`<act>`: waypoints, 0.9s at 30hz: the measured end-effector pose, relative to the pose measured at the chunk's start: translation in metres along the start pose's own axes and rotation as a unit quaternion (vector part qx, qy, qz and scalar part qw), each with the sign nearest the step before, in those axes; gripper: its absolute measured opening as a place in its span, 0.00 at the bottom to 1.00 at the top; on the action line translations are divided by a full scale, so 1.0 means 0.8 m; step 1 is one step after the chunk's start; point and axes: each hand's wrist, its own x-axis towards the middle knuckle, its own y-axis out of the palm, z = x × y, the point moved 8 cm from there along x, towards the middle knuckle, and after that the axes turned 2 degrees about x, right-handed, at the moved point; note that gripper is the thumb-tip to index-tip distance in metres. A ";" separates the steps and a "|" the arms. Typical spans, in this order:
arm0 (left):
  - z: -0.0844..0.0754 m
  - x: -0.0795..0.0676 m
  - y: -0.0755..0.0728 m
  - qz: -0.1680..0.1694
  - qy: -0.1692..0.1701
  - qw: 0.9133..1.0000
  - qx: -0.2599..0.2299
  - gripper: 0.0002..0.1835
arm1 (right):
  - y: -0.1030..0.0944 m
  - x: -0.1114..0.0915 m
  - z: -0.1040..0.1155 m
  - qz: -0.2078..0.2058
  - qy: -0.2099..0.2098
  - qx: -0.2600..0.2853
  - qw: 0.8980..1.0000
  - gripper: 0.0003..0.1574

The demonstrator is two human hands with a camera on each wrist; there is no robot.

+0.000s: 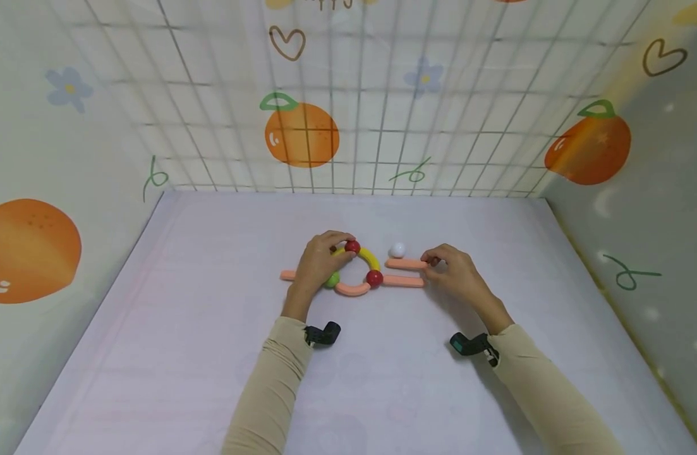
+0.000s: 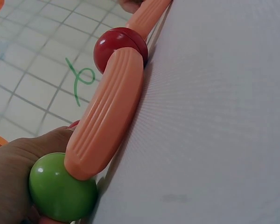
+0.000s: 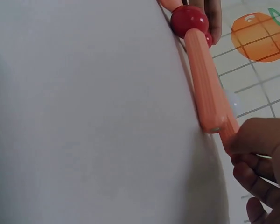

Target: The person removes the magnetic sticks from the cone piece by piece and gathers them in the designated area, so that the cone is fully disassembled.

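A ring of curved rods and balls lies on the table. My left hand (image 1: 315, 262) reaches over its left side, thumb and fingers pinching the red ball (image 1: 352, 247) at the top. Around the ring run a yellow curved rod (image 1: 369, 257), a second red ball (image 1: 374, 278), a salmon curved rod (image 2: 107, 112) and a green ball (image 2: 60, 191). One straight salmon rod (image 1: 404, 281) extends right from the second red ball. Just behind it, my right hand (image 1: 459, 272) pinches the right end of another straight salmon rod (image 1: 405, 263).
Behind the pinched rod sits a white ball (image 1: 397, 250). Left of the ring, another salmon rod (image 1: 288, 275) pokes out, partly hidden by my left hand. The white table (image 1: 212, 379) meets a patterned curtain (image 1: 223, 126) over a wire grid at the back.
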 end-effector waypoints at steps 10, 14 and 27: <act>-0.031 0.001 -0.014 -0.032 0.055 0.994 0.091 0.19 | -0.004 -0.006 0.012 -0.017 -0.029 -0.035 0.999 0.12; -0.053 -0.013 -0.014 -0.007 0.084 0.995 0.059 0.16 | -0.008 -0.012 0.032 -0.016 -0.066 -0.025 0.997 0.11; -0.078 -0.050 0.028 0.072 0.121 0.982 0.124 0.15 | 0.016 -0.025 0.052 0.002 -0.113 -0.123 0.986 0.11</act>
